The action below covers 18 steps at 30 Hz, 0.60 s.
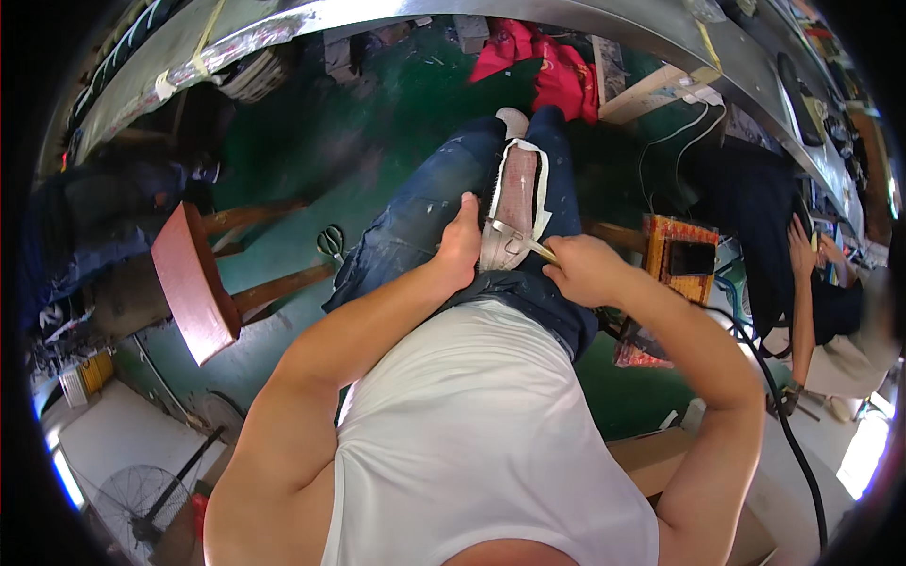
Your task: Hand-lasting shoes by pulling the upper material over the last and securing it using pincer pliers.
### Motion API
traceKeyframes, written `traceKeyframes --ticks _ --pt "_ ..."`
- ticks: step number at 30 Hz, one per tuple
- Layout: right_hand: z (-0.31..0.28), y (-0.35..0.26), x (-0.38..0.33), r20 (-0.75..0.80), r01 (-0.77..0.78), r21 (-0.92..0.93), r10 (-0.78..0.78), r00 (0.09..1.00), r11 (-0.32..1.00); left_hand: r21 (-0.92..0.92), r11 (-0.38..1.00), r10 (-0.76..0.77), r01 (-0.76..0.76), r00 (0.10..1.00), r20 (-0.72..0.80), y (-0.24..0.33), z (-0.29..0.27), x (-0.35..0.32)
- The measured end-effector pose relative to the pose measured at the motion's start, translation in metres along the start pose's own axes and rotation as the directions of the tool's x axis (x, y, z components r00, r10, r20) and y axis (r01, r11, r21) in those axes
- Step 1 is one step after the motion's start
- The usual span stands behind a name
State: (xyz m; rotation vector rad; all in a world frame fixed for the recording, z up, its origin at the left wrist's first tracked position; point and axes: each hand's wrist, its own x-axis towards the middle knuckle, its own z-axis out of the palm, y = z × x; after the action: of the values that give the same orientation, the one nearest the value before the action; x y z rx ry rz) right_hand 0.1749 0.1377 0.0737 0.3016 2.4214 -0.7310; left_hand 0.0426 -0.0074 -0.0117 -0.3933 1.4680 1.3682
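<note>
A shoe upper on a last [517, 189] lies between my thighs, sole side up. Its brownish-pink bottom shows inside a white, ragged folded edge. My left hand [461, 243] is wrapped round the shoe's left side near the end closest to me, thumb pointing away along it. In my closed right hand [587, 268] is a hand tool with a pale yellowish handle [542, 251]. The tool's tip meets the near end of the shoe, where the material looks creased and silvery. What kind of tool it is cannot be made out.
Left of my leg are scissors [330, 241] and a reddish stool [193, 283]. At right, a dark phone [692, 258] lies on a patterned seat. A metal-edged bench [377, 21] curves across the far side, red cloth [557, 71] below it. Another person's hand [802, 247] is at far right.
</note>
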Motion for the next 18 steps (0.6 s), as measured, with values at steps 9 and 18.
traceKeyframes --ticks 9,18 --pt "0.018 -0.011 -0.015 -0.003 -0.128 0.283 0.134 0.991 0.95 0.559 0.689 0.538 -0.461 0.842 0.032 -0.018 -0.003 0.024" --pt "0.027 0.025 0.005 -0.566 -0.036 -0.108 -0.032 0.824 0.993 0.628 0.354 0.7 -0.693 0.642 0.313 -0.023 -0.003 0.024"
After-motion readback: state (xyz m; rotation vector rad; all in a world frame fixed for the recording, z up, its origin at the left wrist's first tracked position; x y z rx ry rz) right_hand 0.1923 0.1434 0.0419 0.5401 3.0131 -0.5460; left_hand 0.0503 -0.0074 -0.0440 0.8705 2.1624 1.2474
